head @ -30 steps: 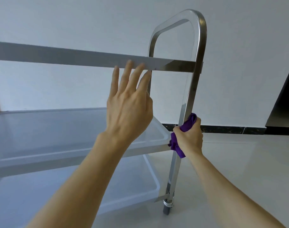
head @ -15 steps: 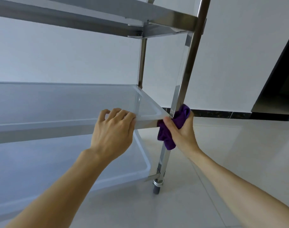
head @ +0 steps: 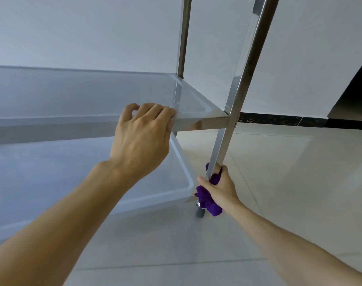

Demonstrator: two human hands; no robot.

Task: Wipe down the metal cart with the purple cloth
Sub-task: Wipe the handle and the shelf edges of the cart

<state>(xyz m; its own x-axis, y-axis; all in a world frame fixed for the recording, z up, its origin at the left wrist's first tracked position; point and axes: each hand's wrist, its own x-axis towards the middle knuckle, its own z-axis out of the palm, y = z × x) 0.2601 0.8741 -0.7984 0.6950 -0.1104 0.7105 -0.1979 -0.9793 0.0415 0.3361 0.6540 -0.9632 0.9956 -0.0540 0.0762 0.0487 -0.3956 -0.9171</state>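
purple cloth gripped low on the cart leg

the metal cart (head: 198, 122) is filling the view from 9 to 1 o'clock. the left hand (head: 141, 139) is curling its fingers over the middle shelf's front rim. at 5 o'clock the right hand (head: 221, 186) is closing around the purple cloth (head: 206, 200), pressing it round the front leg (head: 233, 112) just above the caster (head: 200, 213).

white wall (head: 93, 27), pale tiled floor (head: 289, 172), dark baseboard (head: 279, 119)

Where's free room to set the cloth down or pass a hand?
Free: middle shelf right of the left hand; lower shelf; floor right of the post. Crowded: the post's foot, where the right hand wraps the purple cloth above the caster.
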